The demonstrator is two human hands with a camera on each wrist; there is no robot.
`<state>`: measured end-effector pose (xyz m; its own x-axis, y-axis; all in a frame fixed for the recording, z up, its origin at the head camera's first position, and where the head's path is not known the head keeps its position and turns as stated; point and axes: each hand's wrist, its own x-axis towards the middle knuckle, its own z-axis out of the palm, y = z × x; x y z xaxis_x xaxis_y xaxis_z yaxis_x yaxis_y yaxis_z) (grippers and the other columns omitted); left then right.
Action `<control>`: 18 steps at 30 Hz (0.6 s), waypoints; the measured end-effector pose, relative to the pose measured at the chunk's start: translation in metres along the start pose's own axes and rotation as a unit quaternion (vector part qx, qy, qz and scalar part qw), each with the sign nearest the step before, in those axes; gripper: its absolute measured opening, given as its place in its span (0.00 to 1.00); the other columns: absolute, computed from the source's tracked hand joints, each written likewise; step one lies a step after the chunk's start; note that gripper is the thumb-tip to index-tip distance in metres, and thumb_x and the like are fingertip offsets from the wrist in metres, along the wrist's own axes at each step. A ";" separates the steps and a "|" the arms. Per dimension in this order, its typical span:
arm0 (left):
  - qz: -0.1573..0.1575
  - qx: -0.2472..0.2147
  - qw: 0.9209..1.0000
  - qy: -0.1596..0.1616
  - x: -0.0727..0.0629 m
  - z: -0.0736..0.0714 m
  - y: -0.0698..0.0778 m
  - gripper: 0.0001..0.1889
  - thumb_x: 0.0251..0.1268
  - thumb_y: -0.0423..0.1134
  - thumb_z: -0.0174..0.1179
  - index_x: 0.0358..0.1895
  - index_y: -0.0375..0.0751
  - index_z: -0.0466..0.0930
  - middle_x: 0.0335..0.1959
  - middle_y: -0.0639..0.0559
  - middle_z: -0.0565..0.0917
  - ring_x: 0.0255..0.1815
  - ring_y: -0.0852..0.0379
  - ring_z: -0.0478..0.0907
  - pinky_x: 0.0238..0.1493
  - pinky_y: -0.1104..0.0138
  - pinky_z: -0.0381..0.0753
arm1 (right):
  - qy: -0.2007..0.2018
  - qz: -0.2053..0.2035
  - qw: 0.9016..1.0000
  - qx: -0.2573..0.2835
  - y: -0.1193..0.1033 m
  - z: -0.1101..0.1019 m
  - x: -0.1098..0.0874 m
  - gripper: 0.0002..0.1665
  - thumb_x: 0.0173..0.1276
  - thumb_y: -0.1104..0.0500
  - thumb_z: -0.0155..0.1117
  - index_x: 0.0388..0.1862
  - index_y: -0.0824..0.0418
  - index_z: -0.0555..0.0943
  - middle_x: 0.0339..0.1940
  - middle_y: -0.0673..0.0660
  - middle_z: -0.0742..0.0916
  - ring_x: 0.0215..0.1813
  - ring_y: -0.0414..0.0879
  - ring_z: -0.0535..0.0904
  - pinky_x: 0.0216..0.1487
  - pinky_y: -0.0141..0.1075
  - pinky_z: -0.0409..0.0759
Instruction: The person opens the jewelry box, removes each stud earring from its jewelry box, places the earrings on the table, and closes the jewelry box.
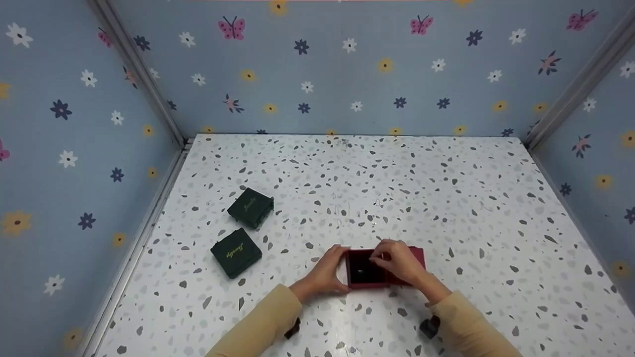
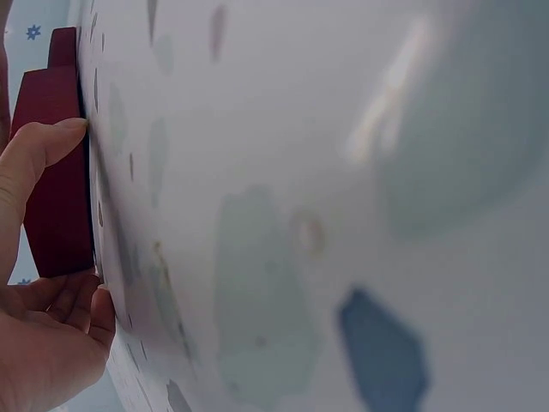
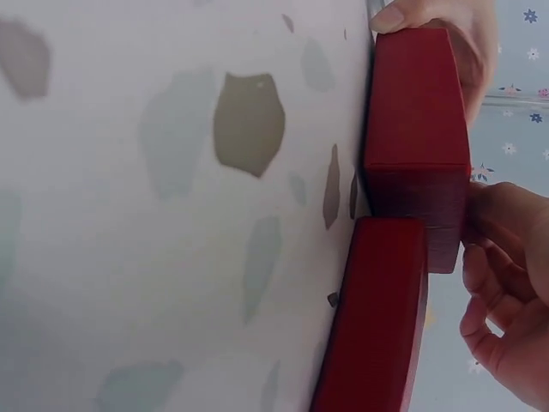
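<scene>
A red jewelry box (image 1: 367,286) lies open on the table, its lid (image 1: 417,255) laid out to the right. Its lining is black, with a small shiny spot (image 1: 360,270) inside. My left hand (image 1: 325,272) grips the box's left end, thumb at the near corner and fingers at the far one. Over the lining, my right hand (image 1: 401,262) has its thumb and fingers bent together at the right part of the opening. In the right wrist view the box wall (image 3: 418,103) hides those fingertips; I cannot tell whether they pinch anything.
Two dark green boxes with gold lettering, one farther back (image 1: 250,207) and one nearer (image 1: 236,253), stand closed to the left. The speckled white table (image 1: 317,168) is bounded by blue flowered walls (image 1: 327,64) behind and at both sides.
</scene>
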<state>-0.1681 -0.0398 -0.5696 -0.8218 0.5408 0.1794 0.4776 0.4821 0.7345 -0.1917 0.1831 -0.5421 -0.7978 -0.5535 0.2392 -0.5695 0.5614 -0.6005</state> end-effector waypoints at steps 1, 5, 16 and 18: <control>0.000 0.000 1.000 0.000 0.000 0.000 0.000 0.47 0.22 0.36 0.74 0.57 0.30 0.62 0.50 0.46 0.68 0.52 0.52 0.65 0.57 0.65 0.63 | 0.008 -0.007 1.000 0.003 0.001 0.000 0.001 0.01 0.54 0.63 0.65 0.25 0.60 0.83 0.27 0.48 0.81 0.31 0.39 0.75 0.32 0.32 0.75; 0.001 0.002 1.000 -0.002 -0.001 0.000 0.000 0.47 0.23 0.37 0.74 0.57 0.30 0.61 0.50 0.45 0.68 0.52 0.52 0.65 0.58 0.65 0.62 | 0.032 -0.019 0.999 0.014 0.003 -0.001 0.004 0.02 0.52 0.66 0.66 0.23 0.60 0.83 0.24 0.48 0.80 0.28 0.39 0.74 0.27 0.32 0.74; 0.010 0.008 1.000 0.000 0.000 0.000 -0.001 0.48 0.22 0.38 0.74 0.57 0.30 0.62 0.49 0.45 0.68 0.52 0.51 0.65 0.57 0.65 0.63 | 0.047 0.011 0.999 0.022 0.008 -0.011 0.012 0.03 0.51 0.67 0.66 0.23 0.61 0.83 0.22 0.49 0.81 0.25 0.38 0.74 0.24 0.29 0.74; 0.010 0.010 1.000 0.000 0.000 0.000 -0.001 0.48 0.22 0.38 0.75 0.57 0.30 0.62 0.49 0.45 0.68 0.51 0.52 0.65 0.57 0.65 0.63 | 0.047 0.017 0.999 0.020 0.010 -0.013 0.014 0.03 0.51 0.67 0.66 0.23 0.61 0.83 0.22 0.49 0.81 0.25 0.39 0.75 0.25 0.29 0.75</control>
<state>-0.1688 -0.0402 -0.5701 -0.8117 0.5510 0.1937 0.5003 0.4846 0.7175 -0.2111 0.1892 -0.5350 -0.8327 -0.4733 0.2873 -0.5347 0.5524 -0.6396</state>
